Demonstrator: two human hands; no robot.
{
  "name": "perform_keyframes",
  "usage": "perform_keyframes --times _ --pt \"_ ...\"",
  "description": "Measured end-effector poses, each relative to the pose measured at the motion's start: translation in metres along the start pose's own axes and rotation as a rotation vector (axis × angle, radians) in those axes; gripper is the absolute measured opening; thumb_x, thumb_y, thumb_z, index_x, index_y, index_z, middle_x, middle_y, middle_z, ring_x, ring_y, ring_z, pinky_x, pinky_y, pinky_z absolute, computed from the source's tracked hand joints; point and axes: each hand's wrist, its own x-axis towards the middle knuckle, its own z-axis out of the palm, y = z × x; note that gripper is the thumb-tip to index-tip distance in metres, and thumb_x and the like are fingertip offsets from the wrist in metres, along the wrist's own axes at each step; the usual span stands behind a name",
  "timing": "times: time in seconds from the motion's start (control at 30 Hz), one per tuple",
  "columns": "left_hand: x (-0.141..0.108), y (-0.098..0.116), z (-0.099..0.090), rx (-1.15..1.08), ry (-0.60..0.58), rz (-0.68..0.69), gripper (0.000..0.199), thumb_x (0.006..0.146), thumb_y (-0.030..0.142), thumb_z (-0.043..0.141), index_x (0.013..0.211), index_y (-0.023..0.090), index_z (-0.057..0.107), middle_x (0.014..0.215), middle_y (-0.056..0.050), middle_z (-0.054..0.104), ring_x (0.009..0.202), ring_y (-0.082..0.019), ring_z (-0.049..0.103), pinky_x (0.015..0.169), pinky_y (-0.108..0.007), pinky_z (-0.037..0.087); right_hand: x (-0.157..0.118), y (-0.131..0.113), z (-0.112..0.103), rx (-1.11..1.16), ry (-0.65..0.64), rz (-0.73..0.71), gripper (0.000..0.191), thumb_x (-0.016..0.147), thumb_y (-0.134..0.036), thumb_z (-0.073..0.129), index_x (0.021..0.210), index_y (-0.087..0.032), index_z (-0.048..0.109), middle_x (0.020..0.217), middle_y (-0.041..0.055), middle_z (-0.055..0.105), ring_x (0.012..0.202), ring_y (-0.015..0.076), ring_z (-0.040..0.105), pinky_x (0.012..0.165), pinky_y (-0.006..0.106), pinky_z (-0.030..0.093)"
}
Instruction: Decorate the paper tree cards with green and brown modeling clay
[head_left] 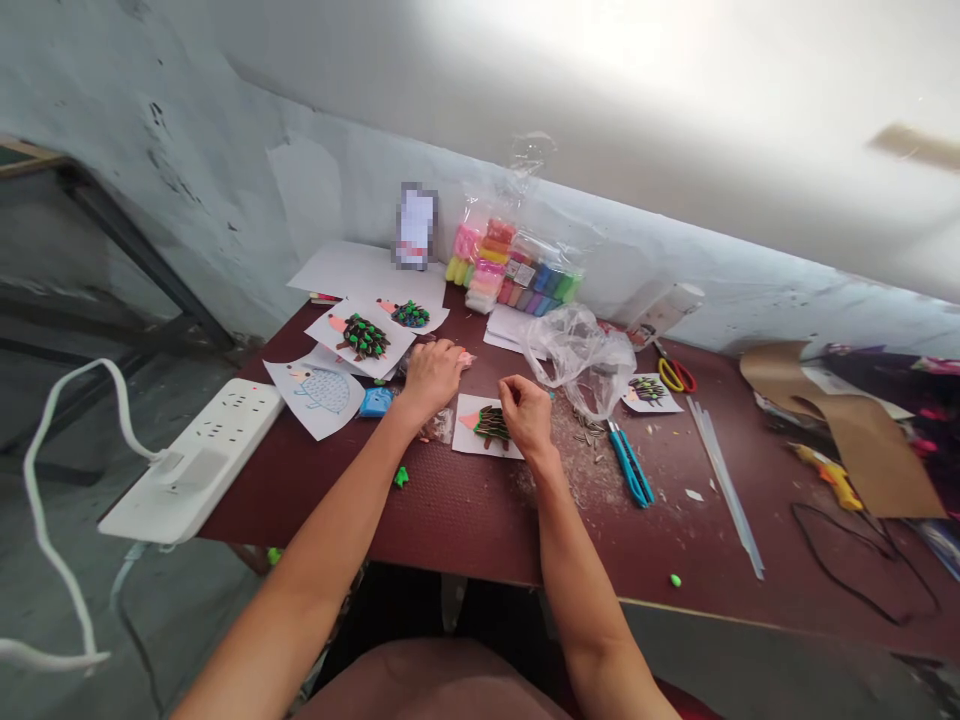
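The card (466, 443) is near the frame's centre, partly behind the right hand (529, 412); its grip is pinched, content hidden; left hand's (433, 375) opening I cannot tell; dragging fingers could loosen decorations.

Craft workspace, room with worn painted wall
Desk (465, 510): clay packs (517, 270), scissors (677, 374), glue gun (829, 475), hedgehog pictures (362, 337).
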Motion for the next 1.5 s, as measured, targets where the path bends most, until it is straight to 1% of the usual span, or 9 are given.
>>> perform_keyframes --times 0.23,0.37,0.5,0.63,0.9,1.03,1.23,1.33,1.5 --pt "0.021 0.009 0.012 0.018 -0.11 -0.005 0.03 0.1 0.019 0.044 0.104 0.011 0.073 0.107 -0.019 0.073 0.1 -0.03 0.068 0.088 -0.04 0.048 -0.003 0.007 -0.004 0.017 0.03 0.013 0.028 0.09 -0.037 0.049 0.078 -0.021 0.069 0.074 0.005 0.07 0.066 0.0183 0.06 0.068 0.03 0.043" --pt "0.017 -0.001 0.005 -0.52 0.024 -0.029 0.027 0.098 0.035 0.055 0.101 0.016 0.074 0.096 -0.01 0.077 0.087 -0.022 0.069 0.081 -0.033 0.051 -0.004 0.008 -0.006 0.058 0.049 0.032 0.028 0.089 -0.038 0.05 0.077 -0.021 0.069 0.073 0.0046 0.07 0.065 0.018 0.059 0.067 0.03 0.045" --pt "0.006 0.0 -0.003 -1.101 -0.092 -0.053 0.044 0.091 0.053 0.061 0.105 0.012 0.072 0.093 -0.01 0.075 0.078 -0.018 0.068 0.065 -0.027 0.053 -0.003 0.005 -0.004 0.226 0.03 0.076 0.03 0.088 -0.042 0.052 0.087 -0.02 0.072 0.076 0.0043 0.071 0.066 0.0173 0.06 0.067 0.03 0.049" --pt "-0.001 0.008 -0.004 -1.265 -0.187 -0.074 0.047 0.085 0.055 0.068 0.098 0.011 0.072 0.083 -0.007 0.072 0.068 -0.015 0.066 0.06 -0.025 0.054 -0.001 -0.001 -0.002 0.477 -0.045 0.126 0.044 0.086 -0.053 0.056 0.109 -0.019 0.07 0.091 0.006 0.073 0.067 0.0156 0.061 0.061 0.028 0.05" --pt "-0.008 0.009 -0.006 -1.161 -0.247 -0.013 0.032 0.086 0.043 0.067 0.088 0.011 0.072 0.073 -0.005 0.07 0.058 -0.011 0.06 0.056 -0.023 0.05 -0.001 -0.003 -0.001 0.617 -0.106 0.174 0.039 0.081 -0.058 0.067 0.084 -0.02 0.065 0.073 0.0006 0.066 0.059 0.0117 0.054 0.053 0.024 0.045" --pt "-0.005 -0.009 -0.009 -1.163 0.068 -0.114 0.038 0.084 0.035 0.068 0.114 0.012 0.071 0.095 -0.009 0.076 0.062 -0.011 0.065 0.057 -0.023 0.052 0.003 0.005 0.001 0.577 0.0 0.218 0.036 0.081 -0.055 0.066 0.079 -0.02 0.061 0.067 -0.0009 0.061 0.057 0.0118 0.053 0.054 0.025 0.045" --pt "-0.002 -0.042 -0.011 -0.74 0.337 -0.208 0.021 0.087 0.02 0.057 0.095 0.014 0.075 0.091 -0.007 0.078 0.08 -0.018 0.072 0.078 -0.031 0.059 0.015 0.011 0.003 0.371 0.1 0.231 0.036 0.079 -0.047 0.066 0.101 -0.019 0.06 0.076 0.0013 0.068 0.065 0.016 0.062 0.063 0.028 0.046" --pt "-0.005 -0.042 -0.01 -0.496 0.318 -0.136 0.021 0.087 0.017 0.057 0.094 0.017 0.077 0.1 -0.008 0.078 0.096 -0.023 0.072 0.094 -0.036 0.055 0.025 0.001 0.006 0.156 0.042 0.165 0.031 0.08 -0.041 0.067 0.102 -0.02 0.062 0.074 0.0011 0.07 0.067 0.0178 0.063 0.069 0.03 0.046" --pt "-0.01 -0.035 -0.004 -0.228 0.112 -0.066 0.021 0.084 0.021 0.067 0.101 0.017 0.078 0.102 -0.012 0.077 0.098 -0.028 0.07 0.094 -0.038 0.055 0.044 -0.012 0.016 -0.028 0.013 0.151 0.012 0.085 -0.031 0.063 0.09 -0.02 0.066 0.083 0.005 0.073 0.075 0.0193 0.065 0.074 0.031 0.046"
